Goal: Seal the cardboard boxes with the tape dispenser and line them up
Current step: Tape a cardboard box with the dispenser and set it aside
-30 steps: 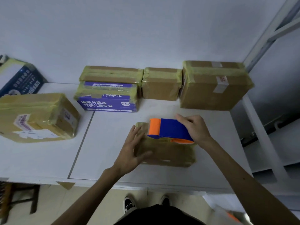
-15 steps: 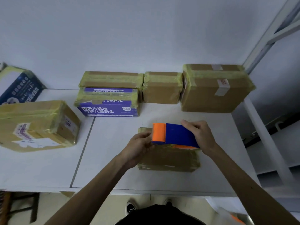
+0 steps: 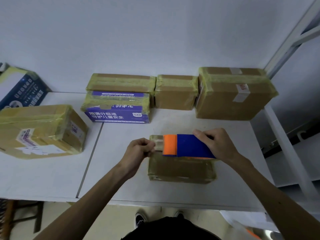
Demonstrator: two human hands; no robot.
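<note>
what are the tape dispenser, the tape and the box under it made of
Tape dispenser: seemingly hard plastic, matte blue and orange. Tape: thin clear film, see-through. Box: brown cardboard, shiny where tape wraps it.

The white bench [image 3: 173, 193] spreads beneath both grips, and its seam [image 3: 90, 158] runs left of your left grip [image 3: 140, 150]. A pale metal frame [image 3: 283, 144] stands right of your right grip [image 3: 220, 146]. Your black shoes [image 3: 140, 220] show below them.
</note>
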